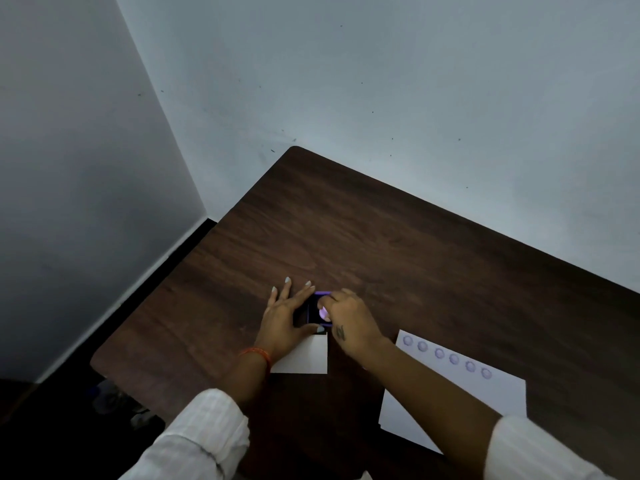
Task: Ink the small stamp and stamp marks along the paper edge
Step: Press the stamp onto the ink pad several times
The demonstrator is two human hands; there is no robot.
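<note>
A small dark ink pad [313, 311] with a purple rim lies on the brown table [381, 244]. My left hand [285, 318] rests flat beside it, thumb and index finger bracing its sides. My right hand [349, 320] pinches a small pale purple stamp [323, 312] and holds it down on the pad. To the right lies a white paper [460, 400] with a row of several purple round marks [446, 356] along its far edge.
A smaller white card [308, 358] lies just in front of the pad, partly under my left wrist. Grey walls close the table's far and left sides. The floor to the left is dark, with dim clutter.
</note>
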